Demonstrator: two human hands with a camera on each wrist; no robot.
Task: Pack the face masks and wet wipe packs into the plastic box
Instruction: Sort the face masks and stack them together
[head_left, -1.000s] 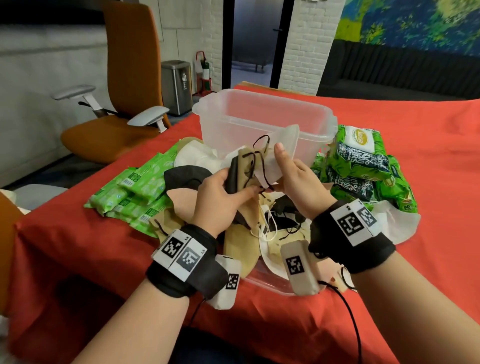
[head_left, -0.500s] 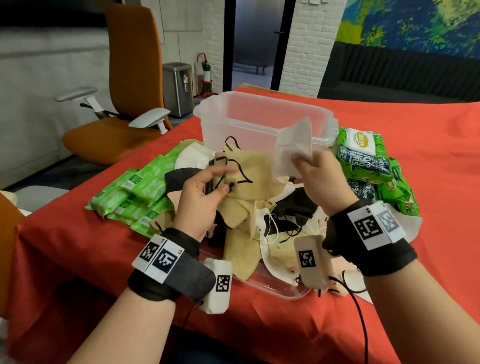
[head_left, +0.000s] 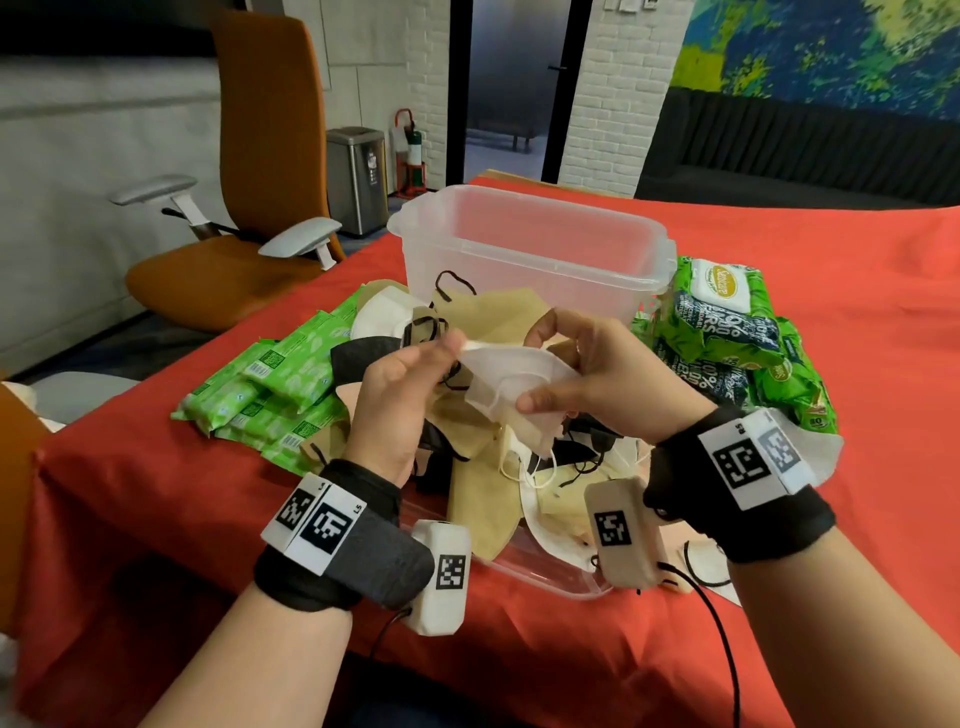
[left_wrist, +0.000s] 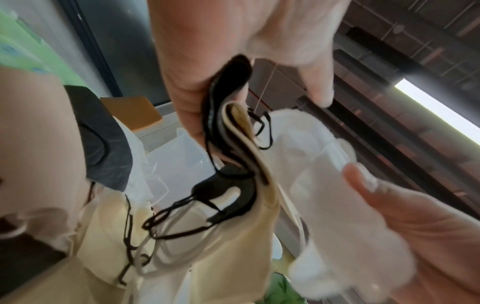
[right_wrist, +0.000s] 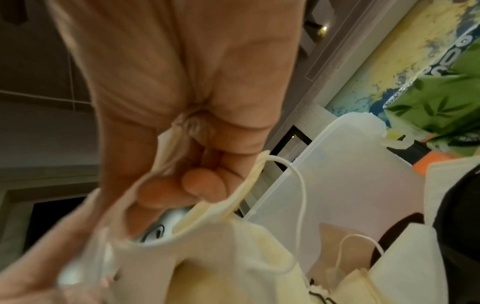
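A white face mask (head_left: 511, 387) hangs above the mask pile, held between both hands. My left hand (head_left: 447, 353) pinches its left edge. The left wrist view shows that hand also gripping a folded bundle of black and beige masks (left_wrist: 233, 131) beside the white face mask (left_wrist: 324, 185). My right hand (head_left: 535, 364) curls round the mask's right side, and its fingers (right_wrist: 202, 185) dig into the white fabric (right_wrist: 221, 246). The clear plastic box (head_left: 530, 249) stands open just behind the hands, with nothing visible inside. Loose beige, black and white masks (head_left: 483, 499) lie heaped below.
Light green wipe packs (head_left: 280, 379) lie left of the pile, and dark green wipe packs (head_left: 727, 322) are stacked to the right of the box. A clear lid (head_left: 550, 577) sits under the pile near the table's front edge. An orange chair (head_left: 249, 208) stands at the left.
My right hand brought the white mask down from the box rim toward my left hand. Both hands now hold it together above the pile.
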